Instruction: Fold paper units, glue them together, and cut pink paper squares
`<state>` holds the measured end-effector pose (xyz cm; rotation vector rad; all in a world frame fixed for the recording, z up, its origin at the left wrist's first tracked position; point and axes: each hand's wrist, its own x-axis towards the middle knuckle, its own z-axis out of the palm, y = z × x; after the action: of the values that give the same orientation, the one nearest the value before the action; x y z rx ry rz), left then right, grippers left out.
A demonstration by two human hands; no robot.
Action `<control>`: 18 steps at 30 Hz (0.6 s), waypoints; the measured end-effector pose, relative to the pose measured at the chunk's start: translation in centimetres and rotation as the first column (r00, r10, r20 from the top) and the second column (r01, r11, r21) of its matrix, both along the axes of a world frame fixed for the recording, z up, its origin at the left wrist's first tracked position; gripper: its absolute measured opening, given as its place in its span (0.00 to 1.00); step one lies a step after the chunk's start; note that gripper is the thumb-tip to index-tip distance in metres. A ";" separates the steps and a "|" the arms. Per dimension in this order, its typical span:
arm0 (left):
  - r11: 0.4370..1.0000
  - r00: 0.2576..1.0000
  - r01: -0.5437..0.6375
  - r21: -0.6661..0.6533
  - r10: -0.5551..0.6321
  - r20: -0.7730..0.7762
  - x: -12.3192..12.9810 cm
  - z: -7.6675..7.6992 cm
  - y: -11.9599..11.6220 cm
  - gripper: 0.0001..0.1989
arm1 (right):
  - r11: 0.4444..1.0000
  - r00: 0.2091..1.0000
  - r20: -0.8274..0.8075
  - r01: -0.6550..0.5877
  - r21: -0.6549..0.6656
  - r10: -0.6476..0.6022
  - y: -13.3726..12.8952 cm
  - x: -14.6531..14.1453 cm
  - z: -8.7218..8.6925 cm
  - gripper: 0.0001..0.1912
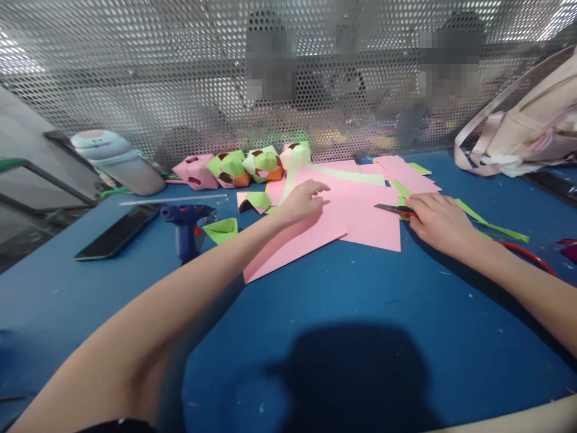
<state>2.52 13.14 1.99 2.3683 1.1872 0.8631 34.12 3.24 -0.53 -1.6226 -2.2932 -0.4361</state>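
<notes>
My left hand (306, 202) rests on pink paper sheets (360, 210) near the middle of the table, its fingers apart and slightly bent. A pale green sheet (351, 174) lies among the pink ones. To the right, my right hand (437, 219) is closed around scissors; their dark pointed blades (388, 208) point left over the pink paper, and a bit of red shows by the fingers. The rest of the handle is hidden under the hand. Behind my right hand lie more pink pieces (403, 170) and a green paper strip (491, 224).
Folded paper shapes (229, 168) line the back. At left are a blue glue gun (184, 231), a phone (119, 231), a clear stick (174, 199) and a tumbler (119, 162). A bag (532, 120) stands back right. A perforated metal panel (180, 78) closes the far side.
</notes>
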 end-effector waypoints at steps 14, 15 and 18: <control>0.908 0.853 0.251 0.336 -0.042 -0.521 -4.5 -1.8 -18.0 0.21 | 0.792 0.795 -0.060 -0.606 -0.066 0.604 -3.7 -14.2 -0.6 0.20; 0.912 0.851 0.227 0.340 -0.016 -0.525 -4.7 -2.0 -17.9 0.22 | 0.774 0.776 -0.067 -0.630 -0.064 0.627 -3.7 -14.9 -0.8 0.21; 0.906 0.846 0.222 0.360 0.004 -0.533 -5.4 -2.4 -17.4 0.22 | 0.749 0.751 -0.072 -0.660 -0.056 0.657 -3.7 -16.0 -1.3 0.23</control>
<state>-2.92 -4.24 -0.37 3.1301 1.1088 0.4591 18.15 -0.45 -1.79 -0.7199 -2.6617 -0.1264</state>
